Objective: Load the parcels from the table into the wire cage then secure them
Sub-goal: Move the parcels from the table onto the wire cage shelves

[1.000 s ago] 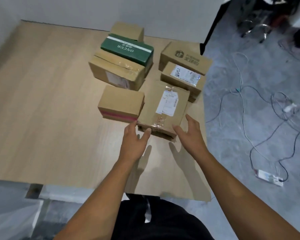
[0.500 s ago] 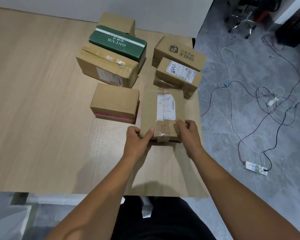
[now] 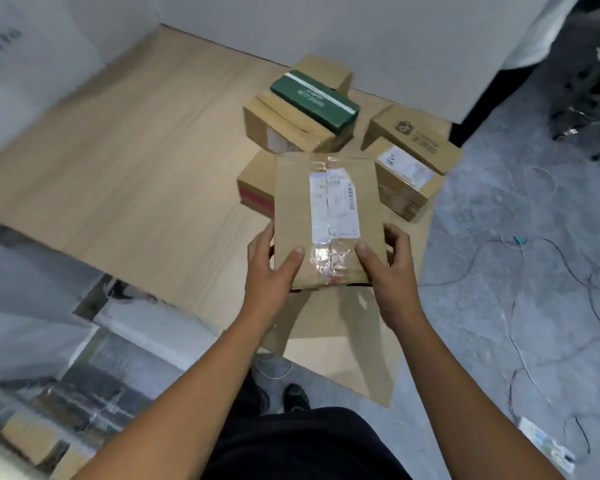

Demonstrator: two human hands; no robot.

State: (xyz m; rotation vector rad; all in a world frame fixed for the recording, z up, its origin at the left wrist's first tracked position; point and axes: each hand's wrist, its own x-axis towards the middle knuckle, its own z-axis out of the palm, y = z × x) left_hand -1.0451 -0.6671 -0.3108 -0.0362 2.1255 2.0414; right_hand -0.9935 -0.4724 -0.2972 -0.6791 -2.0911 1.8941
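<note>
A flat brown parcel [image 3: 298, 216] with a white shipping label and clear tape is lifted off the wooden table [image 3: 136, 188]. My left hand [image 3: 271, 268] grips its near left corner and my right hand [image 3: 388, 268] grips its near right corner, thumbs on top. Behind it on the table lie a box with a red stripe [image 3: 253, 188], a green box [image 3: 312, 98] stacked on a taped brown box [image 3: 281, 129], and two brown boxes at the right, one labelled [image 3: 406, 181] and one printed [image 3: 416, 136]. At the lower left, blurred wire bars [image 3: 73, 403] show with cardboard behind them.
Grey floor to the right carries tangled cables [image 3: 541, 271] and a white power adapter [image 3: 544, 445]. A white wall [image 3: 395, 36] stands behind the table. A dark chair base [image 3: 589, 126] sits at the far right. My feet [image 3: 291, 396] stand at the table's near edge.
Both hands closed on the flat parcel and lifted it off the table toward me. The view has swung left, bringing the wire bars into the lower left.
</note>
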